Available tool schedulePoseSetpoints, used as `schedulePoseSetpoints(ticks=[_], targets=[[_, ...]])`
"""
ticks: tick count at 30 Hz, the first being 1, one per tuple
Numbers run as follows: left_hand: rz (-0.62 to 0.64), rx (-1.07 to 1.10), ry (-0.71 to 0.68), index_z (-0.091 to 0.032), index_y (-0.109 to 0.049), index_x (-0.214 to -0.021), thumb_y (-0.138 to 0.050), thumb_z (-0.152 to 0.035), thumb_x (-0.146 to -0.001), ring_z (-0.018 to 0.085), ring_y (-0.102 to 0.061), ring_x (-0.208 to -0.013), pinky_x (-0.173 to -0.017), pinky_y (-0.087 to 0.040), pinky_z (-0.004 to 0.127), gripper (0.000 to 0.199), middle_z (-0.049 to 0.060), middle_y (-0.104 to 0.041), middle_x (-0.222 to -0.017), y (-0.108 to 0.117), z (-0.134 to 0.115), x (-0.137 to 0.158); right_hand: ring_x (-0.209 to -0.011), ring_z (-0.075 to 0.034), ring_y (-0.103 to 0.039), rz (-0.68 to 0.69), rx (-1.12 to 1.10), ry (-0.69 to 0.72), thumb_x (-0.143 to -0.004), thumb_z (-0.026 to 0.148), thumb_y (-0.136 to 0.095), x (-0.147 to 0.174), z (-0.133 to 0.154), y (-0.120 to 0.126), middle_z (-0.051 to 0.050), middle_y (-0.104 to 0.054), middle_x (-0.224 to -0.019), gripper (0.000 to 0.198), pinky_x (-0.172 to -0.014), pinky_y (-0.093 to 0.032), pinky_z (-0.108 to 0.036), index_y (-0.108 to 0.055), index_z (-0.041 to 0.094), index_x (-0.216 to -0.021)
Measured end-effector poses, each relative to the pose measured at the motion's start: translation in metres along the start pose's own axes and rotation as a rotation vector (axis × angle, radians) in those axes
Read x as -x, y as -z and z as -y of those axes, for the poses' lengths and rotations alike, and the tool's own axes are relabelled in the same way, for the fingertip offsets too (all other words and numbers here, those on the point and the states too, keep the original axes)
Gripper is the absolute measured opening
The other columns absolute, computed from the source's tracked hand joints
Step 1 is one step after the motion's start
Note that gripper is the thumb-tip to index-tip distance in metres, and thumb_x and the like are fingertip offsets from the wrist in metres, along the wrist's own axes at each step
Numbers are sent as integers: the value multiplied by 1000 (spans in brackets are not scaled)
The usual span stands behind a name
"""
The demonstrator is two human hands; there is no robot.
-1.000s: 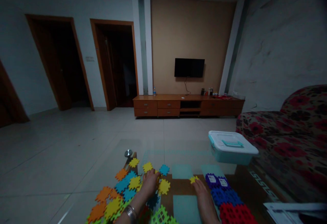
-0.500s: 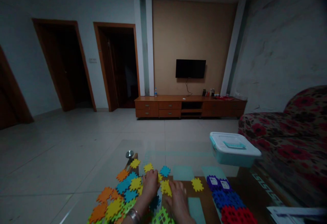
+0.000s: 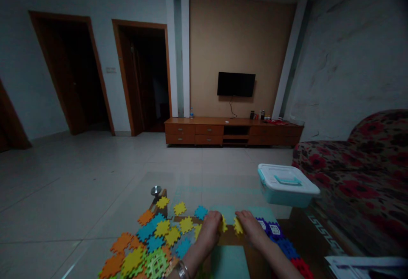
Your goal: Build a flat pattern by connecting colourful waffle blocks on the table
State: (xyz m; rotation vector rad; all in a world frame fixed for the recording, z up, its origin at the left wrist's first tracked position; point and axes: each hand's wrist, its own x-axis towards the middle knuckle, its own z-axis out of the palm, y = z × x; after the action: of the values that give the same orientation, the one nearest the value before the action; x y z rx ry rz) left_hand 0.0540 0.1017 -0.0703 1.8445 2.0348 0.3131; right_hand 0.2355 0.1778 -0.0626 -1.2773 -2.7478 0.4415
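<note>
My left hand (image 3: 208, 229), with a bracelet at its wrist, is closed on a yellow toothed tile (image 3: 223, 224). Facing it, my right hand (image 3: 251, 227) pinches another yellow tile (image 3: 237, 226); a small gap separates the two tiles. Left of my hands lie loose interlocking tiles: a blue one (image 3: 200, 212), several yellow ones (image 3: 186, 225), orange ones (image 3: 122, 243) and a green one (image 3: 157, 263). Beside my right forearm sit purple tiles (image 3: 273, 230), blue tiles (image 3: 288, 248) and red tiles (image 3: 301, 267), partly covered by the arm.
Everything lies on a glass-topped table (image 3: 229, 262). A teal box with a white lid (image 3: 288, 185) stands at the back right, papers (image 3: 360, 267) at the front right. Beyond are a flowered sofa (image 3: 357, 177) and a low wooden cabinet (image 3: 210, 132) under a television.
My left hand has moved right from among the yellow tiles and now holds one. My right hand has moved right and up to the yellow tile that lay apart, gripping it. The view has shifted slightly.
</note>
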Motion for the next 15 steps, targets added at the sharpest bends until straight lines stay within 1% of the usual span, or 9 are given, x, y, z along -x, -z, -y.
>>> schedulePoseSetpoints(ticks=[3, 6, 8, 10, 12, 15], targets=[[71, -13, 9, -22, -54, -108, -50, -4, -66, 22, -48, -119, -100, -33, 31, 46, 5, -59, -126, -14, -9, -14, -121, -24, -55, 21, 6, 45, -70, 2, -43, -4, -12, -7, -13, -64, -125, 66, -100, -37, -32, -58, 21, -132], [97, -8, 14, -21, -56, -109, -58, -9, -66, 23, -50, -119, -100, -35, 32, 45, 6, -60, -127, -17, -9, -20, -121, -23, -55, 43, 21, 59, -75, 3, -42, -6, -15, -19, -13, -64, -126, 62, -100, -37, -31, -57, 20, -133], [99, -8, 4, -22, -56, -113, -63, -14, -66, 24, -47, -124, -104, -33, 34, 49, 6, -56, -134, -13, -5, -16, -122, -23, -54, 59, 33, 63, -75, 3, -43, -7, -14, -22, -14, -63, -127, 63, -101, -36, -31, -57, 19, -133], [89, -51, -1, -23, -55, -118, -64, -14, -66, 26, -41, -131, -108, -30, 38, 54, 5, -51, -140, -6, 1, -8, -123, -24, -53, 86, 39, 77, -73, 4, -46, -7, -13, -20, -14, -62, -129, 64, -103, -35, -31, -57, 18, -135], [77, -144, 38, -22, -54, -122, -58, -8, -68, 28, -40, -132, -108, -29, 43, 55, 8, -50, -141, 3, 8, 3, -123, -25, -52, 112, 43, 99, -73, 5, -48, -7, -12, -17, -13, -62, -129, 64, -104, -35, -32, -56, 18, -135], [90, -240, 115, -17, -52, -127, -49, 0, -70, 31, -44, -127, -105, -32, 48, 60, 15, -54, -133, 13, 20, 17, -121, -26, -53, 121, 58, 124, -71, 5, -51, -7, -12, -13, -13, -63, -125, 63, -103, -34, -33, -59, 19, -132]])
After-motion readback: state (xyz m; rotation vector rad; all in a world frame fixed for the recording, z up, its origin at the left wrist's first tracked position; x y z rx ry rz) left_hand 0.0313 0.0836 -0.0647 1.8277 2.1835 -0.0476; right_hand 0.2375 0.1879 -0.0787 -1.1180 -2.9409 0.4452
